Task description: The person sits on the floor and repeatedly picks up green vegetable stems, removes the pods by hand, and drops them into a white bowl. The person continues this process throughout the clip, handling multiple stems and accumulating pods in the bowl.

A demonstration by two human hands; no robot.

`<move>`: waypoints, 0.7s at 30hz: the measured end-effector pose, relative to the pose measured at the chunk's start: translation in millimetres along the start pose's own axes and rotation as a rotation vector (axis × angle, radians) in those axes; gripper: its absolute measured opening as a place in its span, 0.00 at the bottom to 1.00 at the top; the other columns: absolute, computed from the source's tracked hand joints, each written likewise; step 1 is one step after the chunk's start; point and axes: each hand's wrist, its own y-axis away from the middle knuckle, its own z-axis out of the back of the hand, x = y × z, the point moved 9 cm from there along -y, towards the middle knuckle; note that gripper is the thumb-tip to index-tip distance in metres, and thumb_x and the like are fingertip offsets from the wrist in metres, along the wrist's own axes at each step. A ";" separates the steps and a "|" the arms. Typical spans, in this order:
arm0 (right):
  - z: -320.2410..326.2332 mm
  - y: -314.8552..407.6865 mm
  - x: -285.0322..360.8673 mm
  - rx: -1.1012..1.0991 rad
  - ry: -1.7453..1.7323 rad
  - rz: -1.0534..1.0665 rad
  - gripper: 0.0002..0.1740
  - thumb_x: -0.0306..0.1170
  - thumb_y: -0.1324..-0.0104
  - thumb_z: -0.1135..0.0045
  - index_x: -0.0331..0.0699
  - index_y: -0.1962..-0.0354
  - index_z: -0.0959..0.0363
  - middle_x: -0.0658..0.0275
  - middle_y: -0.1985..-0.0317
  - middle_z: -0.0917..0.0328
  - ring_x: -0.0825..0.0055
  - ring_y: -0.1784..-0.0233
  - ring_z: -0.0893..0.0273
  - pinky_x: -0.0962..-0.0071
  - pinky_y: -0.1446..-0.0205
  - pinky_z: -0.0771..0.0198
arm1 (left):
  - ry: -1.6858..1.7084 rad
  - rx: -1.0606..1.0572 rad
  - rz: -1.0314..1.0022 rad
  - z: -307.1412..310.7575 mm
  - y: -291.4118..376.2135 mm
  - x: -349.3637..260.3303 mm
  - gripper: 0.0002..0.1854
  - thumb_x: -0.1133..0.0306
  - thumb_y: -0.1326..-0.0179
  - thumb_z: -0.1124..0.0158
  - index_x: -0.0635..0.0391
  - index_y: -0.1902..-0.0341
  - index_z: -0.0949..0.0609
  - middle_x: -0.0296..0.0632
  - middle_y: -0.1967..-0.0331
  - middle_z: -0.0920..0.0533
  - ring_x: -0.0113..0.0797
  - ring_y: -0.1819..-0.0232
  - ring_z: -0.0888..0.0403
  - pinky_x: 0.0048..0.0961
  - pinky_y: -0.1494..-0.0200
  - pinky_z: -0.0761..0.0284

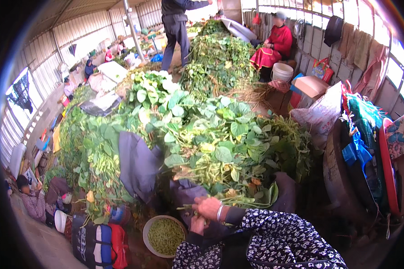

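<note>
My right hand (pixel 208 208), with a silver-coloured bracelet at the wrist, is closed around the stem of a leafy bean plant (pixel 252 202). The stalk pokes out to the left of the fingers, and leaves trail to the right. Just below, my left hand (pixel 198 224) has curled fingers close to the right hand; what they hold is too small to make out. A round pale basin (pixel 147 242) stands left of my hands, with many green pods or beans (pixel 165 235) in it. Bean plants with pods (pixel 215 168) are heaped directly before me.
Dark cloth (pixel 139 164) partly covers the heap. A large round tub (pixel 333 175) with bags stands right. A bag (pixel 84 238) and a red bag (pixel 120 245) lie left. One person (pixel 279 40) sits at the back, another (pixel 175 30) stands, and one (pixel 33 201) sits left.
</note>
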 end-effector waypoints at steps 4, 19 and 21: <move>-4.6 -5.5 16.9 0.103 0.046 0.085 0.12 0.33 0.46 0.52 0.43 0.63 0.29 0.63 0.65 0.33 0.68 0.66 0.26 0.69 0.73 0.29 | 0.063 -0.011 -0.012 5.6 1.2 6.7 0.05 0.67 0.47 0.42 0.54 0.69 0.25 0.33 0.80 0.27 0.24 0.81 0.30 0.18 0.81 0.39; -13.1 4.4 5.1 0.169 -0.119 0.110 0.18 0.33 0.48 0.48 0.38 0.58 0.32 0.56 0.66 0.28 0.58 0.67 0.23 0.61 0.71 0.29 | 0.033 0.038 -0.023 1.9 -1.2 9.9 0.02 0.72 0.48 0.43 0.55 0.71 0.25 0.33 0.80 0.27 0.23 0.82 0.32 0.19 0.82 0.41; -0.9 7.0 1.3 0.062 -0.176 0.032 0.17 0.33 0.48 0.49 0.38 0.60 0.33 0.55 0.67 0.28 0.57 0.67 0.24 0.60 0.70 0.29 | -0.001 0.052 -0.063 1.9 -2.6 5.8 0.03 0.73 0.48 0.43 0.55 0.69 0.24 0.33 0.80 0.27 0.23 0.82 0.32 0.19 0.81 0.41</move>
